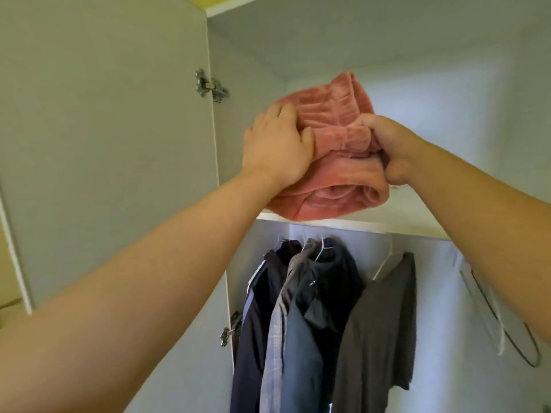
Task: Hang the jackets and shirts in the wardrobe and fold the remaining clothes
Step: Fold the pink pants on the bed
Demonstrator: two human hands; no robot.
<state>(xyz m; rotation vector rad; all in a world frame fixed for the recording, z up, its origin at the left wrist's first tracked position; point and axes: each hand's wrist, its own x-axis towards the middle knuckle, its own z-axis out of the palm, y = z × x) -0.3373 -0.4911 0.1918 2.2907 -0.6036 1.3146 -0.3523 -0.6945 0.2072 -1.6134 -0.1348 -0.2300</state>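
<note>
A folded pink fleece garment [328, 114] lies on the wardrobe's upper shelf [396, 220], its front fold hanging slightly over the shelf edge. My left hand [275, 147] presses against its left side with the fingers laid on the fabric. My right hand [390, 144] grips a bunched part of the fleece at the right front. Below the shelf hang a dark navy jacket [262, 308], a grey-blue jacket [298, 338] and a dark grey shirt [384, 323] on hangers.
The wardrobe door [104, 144] stands open at the left with two metal hinges [210, 86]. Empty hangers [504, 323] dangle at the right of the rail, partly behind my right forearm. The shelf's right part is bare.
</note>
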